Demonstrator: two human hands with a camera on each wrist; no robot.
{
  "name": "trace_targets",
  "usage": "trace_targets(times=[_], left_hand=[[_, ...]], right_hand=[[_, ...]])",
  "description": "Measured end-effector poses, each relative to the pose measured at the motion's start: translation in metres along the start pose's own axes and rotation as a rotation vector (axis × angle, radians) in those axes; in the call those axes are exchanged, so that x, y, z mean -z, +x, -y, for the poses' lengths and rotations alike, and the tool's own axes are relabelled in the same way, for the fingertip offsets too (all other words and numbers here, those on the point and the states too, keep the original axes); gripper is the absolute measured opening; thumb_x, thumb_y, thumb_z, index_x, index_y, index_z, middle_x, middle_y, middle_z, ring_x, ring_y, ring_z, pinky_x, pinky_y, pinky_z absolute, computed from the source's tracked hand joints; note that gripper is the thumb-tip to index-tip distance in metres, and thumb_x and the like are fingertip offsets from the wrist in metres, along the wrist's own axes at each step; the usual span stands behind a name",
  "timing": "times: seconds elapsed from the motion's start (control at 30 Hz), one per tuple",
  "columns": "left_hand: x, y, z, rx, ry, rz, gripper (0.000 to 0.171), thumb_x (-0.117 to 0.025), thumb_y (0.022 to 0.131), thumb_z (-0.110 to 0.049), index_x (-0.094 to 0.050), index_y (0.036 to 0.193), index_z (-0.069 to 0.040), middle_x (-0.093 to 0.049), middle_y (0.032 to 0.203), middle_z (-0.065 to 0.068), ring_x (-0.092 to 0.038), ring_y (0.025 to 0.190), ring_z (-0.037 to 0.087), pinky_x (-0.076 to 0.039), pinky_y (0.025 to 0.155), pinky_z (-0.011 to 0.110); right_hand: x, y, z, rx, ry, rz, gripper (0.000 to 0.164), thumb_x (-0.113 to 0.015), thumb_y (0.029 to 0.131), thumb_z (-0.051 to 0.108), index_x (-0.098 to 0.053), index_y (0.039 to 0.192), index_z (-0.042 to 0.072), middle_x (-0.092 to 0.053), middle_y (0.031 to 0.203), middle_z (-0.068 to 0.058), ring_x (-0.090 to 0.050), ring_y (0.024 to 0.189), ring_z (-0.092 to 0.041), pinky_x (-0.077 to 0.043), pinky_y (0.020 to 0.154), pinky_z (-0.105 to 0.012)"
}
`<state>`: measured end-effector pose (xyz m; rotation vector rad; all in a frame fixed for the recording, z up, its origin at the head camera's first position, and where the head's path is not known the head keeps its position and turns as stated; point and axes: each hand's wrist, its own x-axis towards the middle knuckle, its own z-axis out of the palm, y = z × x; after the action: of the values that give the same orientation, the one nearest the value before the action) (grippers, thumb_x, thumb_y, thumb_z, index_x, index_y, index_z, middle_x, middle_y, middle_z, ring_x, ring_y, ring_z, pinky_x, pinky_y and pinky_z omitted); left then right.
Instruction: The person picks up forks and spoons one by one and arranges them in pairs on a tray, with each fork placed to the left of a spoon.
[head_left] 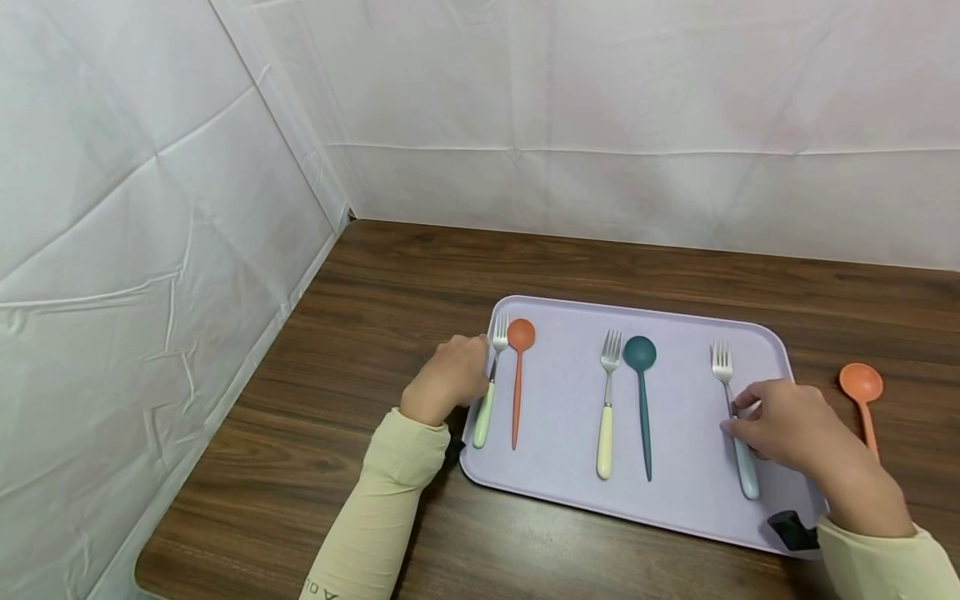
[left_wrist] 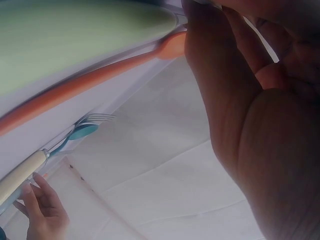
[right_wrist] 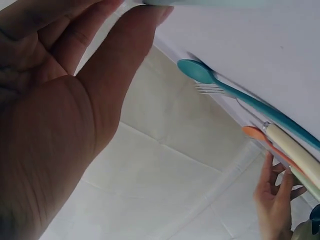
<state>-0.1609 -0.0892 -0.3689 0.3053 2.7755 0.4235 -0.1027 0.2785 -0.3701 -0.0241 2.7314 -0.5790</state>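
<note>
A fork with a pale green handle [head_left: 483,417] lies at the left end of the lilac tray [head_left: 555,400]. My left hand [head_left: 452,377] pinches this fork near its neck; the fingertips are partly hidden. Close beside it lies an orange spoon [head_left: 517,379]. Toward the tray's right end, my right hand [head_left: 798,425] pinches a fork with a blue-grey handle [head_left: 745,467] by the top of its handle, thumb on the near side. Between the hands lie a fork with a cream handle [head_left: 605,442] and a teal spoon [head_left: 643,408], side by side.
A second orange spoon [head_left: 862,385] lies on the dark wooden table [head_left: 330,367], right of the tray and partly behind my right forearm. White sheeting [head_left: 600,108] hangs behind the table and along its left side.
</note>
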Motion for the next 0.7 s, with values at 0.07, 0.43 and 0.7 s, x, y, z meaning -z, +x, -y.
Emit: trace_targets(times=[0.07, 0.43, 0.7], left_hand=[[0.000, 0.000, 0.000, -0.001, 0.000, 0.001, 0.052, -0.059, 0.082, -0.002, -0.047, 0.133, 0.002, -0.055, 0.091, 0.014, -0.054, 0.067, 0.023, -0.046, 0.051, 0.028], [-0.001, 0.000, 0.001, -0.001, -0.002, -0.001, 0.053, -0.058, 0.082, -0.001, -0.046, 0.134, 0.002, -0.055, 0.092, 0.014, -0.055, 0.068, 0.024, -0.046, 0.050, 0.028], [-0.001, 0.000, 0.000, 0.000, -0.001, -0.009, 0.045, -0.059, 0.081, -0.001, -0.052, 0.126, 0.001, -0.055, 0.085, 0.013, -0.055, 0.066, 0.023, -0.046, 0.051, 0.029]], right_hand=[[0.002, -0.001, -0.001, 0.000, -0.007, 0.002, 0.047, -0.070, 0.081, 0.029, -0.060, 0.105, -0.011, -0.062, 0.069, -0.005, -0.055, 0.057, -0.015, -0.042, 0.049, -0.033], [0.014, -0.003, -0.019, 0.077, -0.059, -0.121, 0.058, -0.069, 0.080, 0.040, -0.060, 0.104, -0.012, -0.066, 0.079, -0.014, -0.060, 0.065, -0.020, -0.045, 0.053, -0.036], [0.021, -0.005, -0.028, 0.056, -0.102, -0.153, 0.062, -0.069, 0.080, 0.043, -0.058, 0.104, -0.013, -0.065, 0.081, -0.020, -0.061, 0.073, -0.035, -0.046, 0.058, -0.044]])
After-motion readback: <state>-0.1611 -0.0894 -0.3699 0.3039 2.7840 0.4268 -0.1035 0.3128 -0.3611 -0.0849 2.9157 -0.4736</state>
